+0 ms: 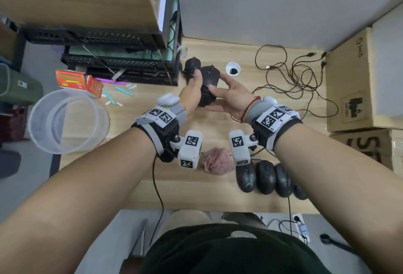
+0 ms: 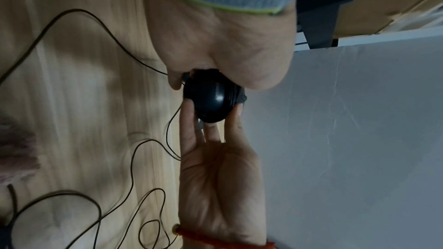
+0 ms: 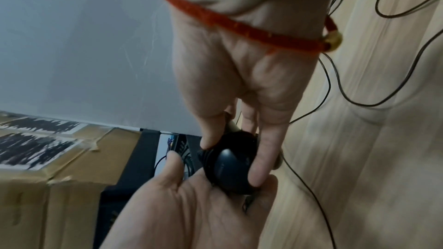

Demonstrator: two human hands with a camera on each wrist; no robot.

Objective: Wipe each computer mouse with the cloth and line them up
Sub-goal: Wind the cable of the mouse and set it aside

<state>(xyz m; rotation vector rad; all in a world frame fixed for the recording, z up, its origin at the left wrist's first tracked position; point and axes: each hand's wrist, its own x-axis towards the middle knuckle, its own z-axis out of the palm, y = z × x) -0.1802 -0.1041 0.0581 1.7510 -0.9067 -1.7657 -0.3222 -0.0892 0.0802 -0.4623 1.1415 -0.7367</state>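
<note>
A black wired mouse is held above the middle of the wooden table by both hands. My left hand cups it from the left, thumb along its side. My right hand pinches it from the right between thumb and fingers. The wrist views show the same mouse between the two hands. A second black mouse lies behind it by the black crates. The pink cloth lies crumpled near the front edge. Several black mice sit side by side at the front right.
A clear plastic tub overhangs the table's left edge. Black crates and an orange box stand at the back left. Cardboard boxes block the right side. Loose cables sprawl at the back right beside a cable hole.
</note>
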